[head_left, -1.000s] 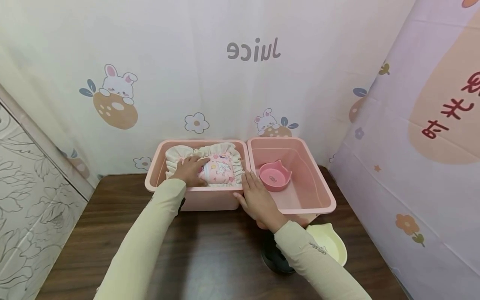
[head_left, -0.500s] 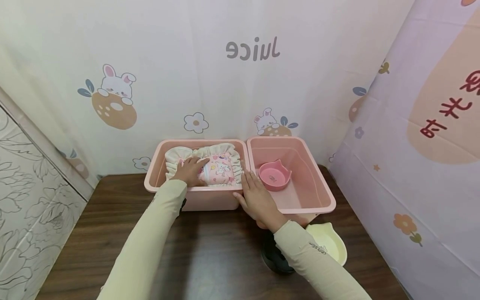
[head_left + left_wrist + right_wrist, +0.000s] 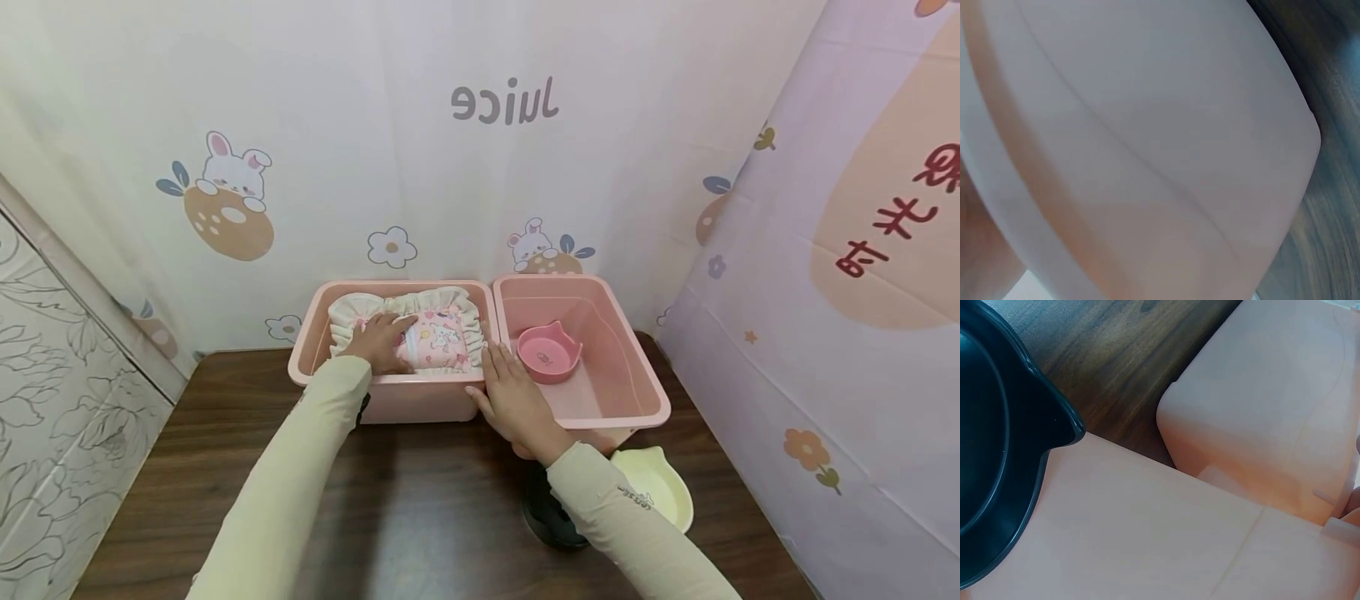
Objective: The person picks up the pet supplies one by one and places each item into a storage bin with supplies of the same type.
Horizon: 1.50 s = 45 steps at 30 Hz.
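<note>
My left hand (image 3: 378,343) lies over a pink printed cloth item with cream ruffled edges (image 3: 444,340), its fingers spread on the fabric. The cloth item sits inside the left pink plastic bin (image 3: 423,402); its left part is partly covered by the hand. My right hand (image 3: 517,402) rests with straight fingers at the near corner where the two bins meet, thumb against the left bin's front. Inside the right pink bin (image 3: 615,367) stands a pink cat-eared bowl (image 3: 551,357). The left wrist view is filled by the left bin's outer wall (image 3: 1179,125).
Under the right forearm a black dish (image 3: 550,521) sits on the dark wooden table (image 3: 420,517); its eared rim (image 3: 1054,419) shows in the right wrist view. Beside it is a pale yellow cat-eared dish (image 3: 667,492). A printed curtain (image 3: 337,167) hangs behind the bins.
</note>
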Each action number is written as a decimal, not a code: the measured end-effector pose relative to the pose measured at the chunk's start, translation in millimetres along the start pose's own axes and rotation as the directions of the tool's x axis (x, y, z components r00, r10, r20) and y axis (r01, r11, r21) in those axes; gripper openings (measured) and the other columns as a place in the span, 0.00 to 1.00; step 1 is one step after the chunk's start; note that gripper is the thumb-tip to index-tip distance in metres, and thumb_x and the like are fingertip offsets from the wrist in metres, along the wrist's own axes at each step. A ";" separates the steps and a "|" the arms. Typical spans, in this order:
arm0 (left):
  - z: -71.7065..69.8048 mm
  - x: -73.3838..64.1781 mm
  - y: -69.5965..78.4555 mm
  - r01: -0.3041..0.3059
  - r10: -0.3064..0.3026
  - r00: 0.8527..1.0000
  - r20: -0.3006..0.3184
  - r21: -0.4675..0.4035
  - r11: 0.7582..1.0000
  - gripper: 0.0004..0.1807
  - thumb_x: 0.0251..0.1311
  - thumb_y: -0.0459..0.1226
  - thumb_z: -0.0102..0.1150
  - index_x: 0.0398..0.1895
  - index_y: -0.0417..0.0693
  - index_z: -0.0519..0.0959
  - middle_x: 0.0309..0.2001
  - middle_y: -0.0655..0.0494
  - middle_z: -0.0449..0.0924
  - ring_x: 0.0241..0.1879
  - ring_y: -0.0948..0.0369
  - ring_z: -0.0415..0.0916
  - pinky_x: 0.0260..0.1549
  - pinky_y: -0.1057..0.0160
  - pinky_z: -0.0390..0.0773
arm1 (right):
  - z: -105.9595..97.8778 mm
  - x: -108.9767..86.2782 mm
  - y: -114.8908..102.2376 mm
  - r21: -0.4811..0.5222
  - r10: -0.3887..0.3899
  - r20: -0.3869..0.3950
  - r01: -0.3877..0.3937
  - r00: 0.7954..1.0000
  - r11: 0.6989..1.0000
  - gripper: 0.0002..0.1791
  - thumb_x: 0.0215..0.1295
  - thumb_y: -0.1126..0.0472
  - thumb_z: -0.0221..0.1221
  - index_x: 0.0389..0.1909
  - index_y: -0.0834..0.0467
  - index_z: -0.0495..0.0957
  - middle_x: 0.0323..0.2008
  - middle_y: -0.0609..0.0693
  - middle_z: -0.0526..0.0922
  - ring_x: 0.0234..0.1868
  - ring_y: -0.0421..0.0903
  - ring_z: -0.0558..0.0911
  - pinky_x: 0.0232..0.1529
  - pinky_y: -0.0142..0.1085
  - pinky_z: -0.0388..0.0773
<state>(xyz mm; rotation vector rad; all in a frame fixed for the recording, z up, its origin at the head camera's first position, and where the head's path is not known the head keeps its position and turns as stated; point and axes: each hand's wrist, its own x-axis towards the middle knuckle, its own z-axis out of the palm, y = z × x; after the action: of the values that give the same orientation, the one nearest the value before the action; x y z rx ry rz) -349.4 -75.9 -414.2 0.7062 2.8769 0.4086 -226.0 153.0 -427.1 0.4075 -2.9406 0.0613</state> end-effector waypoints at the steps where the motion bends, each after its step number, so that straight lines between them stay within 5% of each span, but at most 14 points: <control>1: -0.6 -0.2 -0.1 0.001 -0.001 1.000 0.002 0.003 1.000 0.51 0.37 0.51 0.69 0.67 0.58 0.53 0.66 0.45 0.51 0.65 0.44 0.44 0.56 0.35 0.43 | 0.0 0.1 -0.1 0.000 -0.001 0.000 0.001 1.000 1.000 0.40 0.62 0.39 0.42 0.66 0.64 0.52 0.66 0.59 0.52 0.67 0.53 0.51 0.64 0.45 0.49; 17: -12.0 -2.5 4.6 0.008 -0.008 0.999 0.036 -0.005 1.000 0.51 0.38 0.49 0.69 0.68 0.59 0.51 0.68 0.48 0.46 0.66 0.43 0.40 0.56 0.35 0.43 | -1.1 0.1 1.4 0.033 0.006 0.009 -0.006 1.000 0.999 0.40 0.63 0.40 0.43 0.66 0.63 0.50 0.67 0.58 0.51 0.67 0.52 0.50 0.65 0.44 0.47; 25: -23.4 -6.8 10.4 -0.104 0.105 0.994 0.030 -0.019 0.994 0.49 0.41 0.49 0.68 0.67 0.53 0.53 0.68 0.43 0.46 0.65 0.42 0.43 0.58 0.40 0.50 | -1.1 -0.5 2.1 0.077 0.007 0.011 -0.007 1.000 0.997 0.39 0.64 0.40 0.41 0.67 0.63 0.49 0.67 0.58 0.50 0.68 0.52 0.48 0.64 0.45 0.48; 35: -29.9 -12.9 42.5 -0.183 0.185 0.981 -0.051 0.042 0.982 0.41 0.49 0.52 0.59 0.67 0.55 0.55 0.66 0.47 0.52 0.65 0.45 0.48 0.56 0.39 0.54 | -9.2 -3.9 7.0 0.151 -0.015 -0.009 0.017 1.000 0.988 0.37 0.64 0.42 0.43 0.66 0.63 0.52 0.66 0.59 0.53 0.67 0.56 0.51 0.63 0.47 0.50; 45: -14.6 -19.5 76.7 -0.251 0.257 0.964 -0.064 0.097 0.963 0.34 0.58 0.53 0.47 0.67 0.58 0.54 0.68 0.51 0.49 0.66 0.46 0.43 0.57 0.39 0.50 | -31.5 -31.9 23.3 0.138 -0.035 0.014 0.033 0.999 0.990 0.38 0.65 0.41 0.41 0.66 0.64 0.51 0.67 0.59 0.51 0.67 0.53 0.49 0.64 0.45 0.50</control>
<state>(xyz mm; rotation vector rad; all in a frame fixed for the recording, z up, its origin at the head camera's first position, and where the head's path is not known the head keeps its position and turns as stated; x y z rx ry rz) -302.3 -23.1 -376.0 1.1060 2.8974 0.3482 -197.0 185.9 -402.1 0.4795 -2.9549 0.2592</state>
